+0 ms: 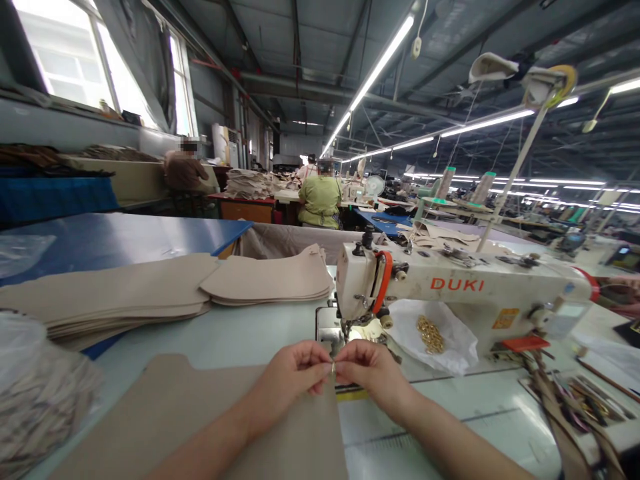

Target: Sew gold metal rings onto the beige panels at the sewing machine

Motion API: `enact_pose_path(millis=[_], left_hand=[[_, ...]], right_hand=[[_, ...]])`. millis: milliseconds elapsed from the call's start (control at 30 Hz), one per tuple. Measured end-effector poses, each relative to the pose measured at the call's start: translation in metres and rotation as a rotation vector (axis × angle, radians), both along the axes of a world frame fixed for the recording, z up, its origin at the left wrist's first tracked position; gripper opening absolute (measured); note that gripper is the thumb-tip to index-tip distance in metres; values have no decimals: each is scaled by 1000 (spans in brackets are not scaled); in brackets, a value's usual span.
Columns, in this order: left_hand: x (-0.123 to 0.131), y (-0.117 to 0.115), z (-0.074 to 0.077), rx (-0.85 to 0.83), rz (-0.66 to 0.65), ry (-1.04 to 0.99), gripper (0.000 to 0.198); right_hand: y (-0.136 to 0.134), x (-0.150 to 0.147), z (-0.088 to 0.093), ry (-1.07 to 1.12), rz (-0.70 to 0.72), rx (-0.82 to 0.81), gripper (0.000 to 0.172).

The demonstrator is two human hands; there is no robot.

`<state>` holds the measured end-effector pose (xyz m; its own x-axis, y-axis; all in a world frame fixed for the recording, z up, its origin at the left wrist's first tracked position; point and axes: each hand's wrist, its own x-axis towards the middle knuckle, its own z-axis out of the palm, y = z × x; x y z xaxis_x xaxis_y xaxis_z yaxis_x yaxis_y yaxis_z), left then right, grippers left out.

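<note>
My left hand (299,368) and my right hand (367,371) meet in front of the sewing machine, fingertips almost touching. Between them they pinch a small shiny metal piece (333,367); its exact kind is too small to make out. Beneath my left hand and forearm lies a large flat beige panel (220,393), its right edge running below the fingertips. Just beyond my hands are the needle area and metal plate (327,325) of the white sewing machine (500,300). A heap of small gold-coloured metal fittings (430,335) rests on a white plastic bag (460,343) under the machine arm.
Stacks of beige cut panels (270,277) lie behind and to the left. A plastic-wrapped bundle (40,400) stands at the near left. At right, a tray (620,413) holds tools and straps. Beyond the bench, a person in a green top (320,200) sits.
</note>
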<state>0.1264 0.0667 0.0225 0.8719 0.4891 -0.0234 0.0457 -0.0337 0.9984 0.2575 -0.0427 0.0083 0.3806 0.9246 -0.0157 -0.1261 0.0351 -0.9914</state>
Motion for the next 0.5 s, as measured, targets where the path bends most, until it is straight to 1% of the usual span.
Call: enact_pose_path(millis=[67,167,267,367,500], left_hand=[[0,2,-1,-61,52,0,27],[-2,4,-2,-220,116,13,31],[-2,2,1,-318,71,45,31],[-2,-2,5,-305,54,67,30],[-1,-3,7,-261,20,93,24]], right_hand=[[4,-1,0,37,-2,-4,32],[7,-4,0,101,-40,18,31],[8,-7,-3,175,-55,41,32],[8,-9,-5,184,-47,49,32],[5,-7,-7,147,-27,17,32]])
